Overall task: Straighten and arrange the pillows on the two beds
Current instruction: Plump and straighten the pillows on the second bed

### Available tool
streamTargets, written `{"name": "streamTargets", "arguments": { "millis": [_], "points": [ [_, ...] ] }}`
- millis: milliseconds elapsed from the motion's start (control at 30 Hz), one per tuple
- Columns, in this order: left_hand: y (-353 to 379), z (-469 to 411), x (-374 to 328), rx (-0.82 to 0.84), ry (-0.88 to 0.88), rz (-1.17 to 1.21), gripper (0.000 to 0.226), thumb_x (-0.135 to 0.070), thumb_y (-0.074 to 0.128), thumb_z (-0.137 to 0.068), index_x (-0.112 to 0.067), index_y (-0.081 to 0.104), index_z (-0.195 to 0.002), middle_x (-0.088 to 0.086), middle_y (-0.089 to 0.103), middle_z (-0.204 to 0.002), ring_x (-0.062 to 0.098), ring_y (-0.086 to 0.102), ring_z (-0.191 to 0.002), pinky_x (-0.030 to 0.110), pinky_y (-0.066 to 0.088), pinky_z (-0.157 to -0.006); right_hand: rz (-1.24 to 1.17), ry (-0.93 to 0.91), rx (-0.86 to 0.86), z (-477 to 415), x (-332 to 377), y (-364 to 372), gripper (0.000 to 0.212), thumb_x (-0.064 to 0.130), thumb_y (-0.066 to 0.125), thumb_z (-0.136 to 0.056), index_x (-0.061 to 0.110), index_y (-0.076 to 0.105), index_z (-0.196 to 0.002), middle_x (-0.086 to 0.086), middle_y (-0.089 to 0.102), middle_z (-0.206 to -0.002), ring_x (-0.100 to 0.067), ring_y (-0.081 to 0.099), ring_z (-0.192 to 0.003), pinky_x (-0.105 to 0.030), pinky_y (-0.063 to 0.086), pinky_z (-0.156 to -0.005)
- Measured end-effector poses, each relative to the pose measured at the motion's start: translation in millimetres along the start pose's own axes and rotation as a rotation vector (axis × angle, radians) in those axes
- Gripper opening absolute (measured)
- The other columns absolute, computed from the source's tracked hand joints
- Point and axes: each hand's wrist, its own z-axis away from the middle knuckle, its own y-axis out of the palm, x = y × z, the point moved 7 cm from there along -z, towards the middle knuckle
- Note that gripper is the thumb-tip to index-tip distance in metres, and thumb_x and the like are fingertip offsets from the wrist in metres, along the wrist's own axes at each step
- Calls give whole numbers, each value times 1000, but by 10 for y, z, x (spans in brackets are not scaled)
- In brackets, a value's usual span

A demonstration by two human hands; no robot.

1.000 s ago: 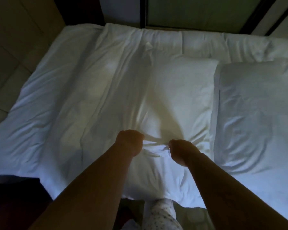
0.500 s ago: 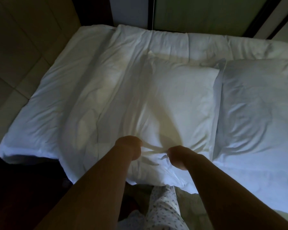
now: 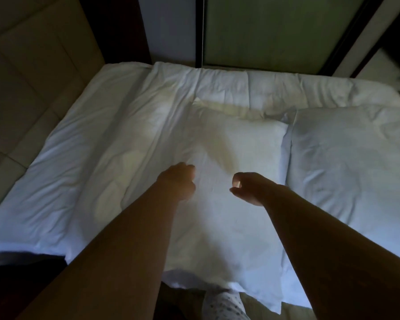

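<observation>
A white pillow (image 3: 238,144) lies flat in the middle of the white bed, its near end hanging over the bed's edge toward me. A second white pillow (image 3: 346,162) lies beside it on the right, their sides touching. My left hand (image 3: 178,181) hovers over the middle pillow's left part with curled fingers and no fabric in it. My right hand (image 3: 247,188) is just above the same pillow, thumb and fingers loosely curved with a gap between them, holding nothing.
A rumpled white duvet (image 3: 86,162) covers the bed's left part. Tiled floor (image 3: 21,88) runs along the left. Dark frames and a greenish panel (image 3: 275,31) stand behind the bed. My leg in spotted trousers (image 3: 222,306) is at the bed's near edge.
Both hands have let go of the bunched pillow fabric they pinched before. They have lifted and moved apart, and the pillow's surface now lies smoother.
</observation>
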Motion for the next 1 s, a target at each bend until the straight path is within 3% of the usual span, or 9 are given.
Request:
{"name": "streamTargets", "arguments": {
  "millis": [167,400,500,700,833,933,1000],
  "points": [
    [-219,-574,-262,-2,52,-46,29,-11,50,-88,-15,53,-117,8,46,-119,28,52,-109,37,46,-90,25,8,-8,-412,-263,-406,29,36,45,-96,21,53,-120,-3,55,-127,-23,55,-113,-39,47,-96],
    [-545,-1844,-581,-42,27,-175,39,-6,48,-89,-19,49,-126,5,53,-126,26,53,-116,37,45,-93,25,45,-44,-1544,-748,-997,36,11,47,-91,19,50,-126,-5,51,-128,-24,50,-117,-36,45,-94],
    [-524,-2429,-735,-35,33,-313,44,-4,55,-86,-20,46,-127,4,54,-123,25,53,-115,37,44,-90,30,43,-78,-2113,-937,-1153,34,14,47,-93,15,49,-128,-9,50,-125,-28,50,-117,-39,44,-95],
    [-585,-3448,-979,-7,67,-562,34,-10,53,-90,-16,47,-123,5,53,-121,24,53,-115,38,42,-91,-46,39,-99,-3068,-1253,-1366,36,23,49,-95,11,49,-130,-12,50,-129,-32,49,-120,-43,42,-97],
    [-565,-3939,-1049,42,42,-731,62,-19,63,-86,-22,31,-139,7,43,-131,25,44,-122,40,36,-98,5,50,-41,-3486,-1503,-1331,81,48,74,-74,15,37,-138,-11,44,-136,-32,42,-128,-46,36,-103],
    [-437,-4221,-1097,94,47,-916,103,-32,71,-79,-24,0,-153,13,22,-151,29,27,-136,43,29,-107,100,48,25,-3759,-1658,-1165,125,66,77,-58,19,8,-151,-15,18,-157,-32,15,-146,-57,14,-116],
    [-331,-4374,-1146,125,68,-985,110,-36,70,-81,-22,-13,-153,19,5,-158,35,12,-145,46,21,-114,135,28,65,-3922,-1737,-1050,141,76,74,-50,24,-8,-152,-15,2,-161,-31,1,-149,-61,3,-116]
  ]
}}
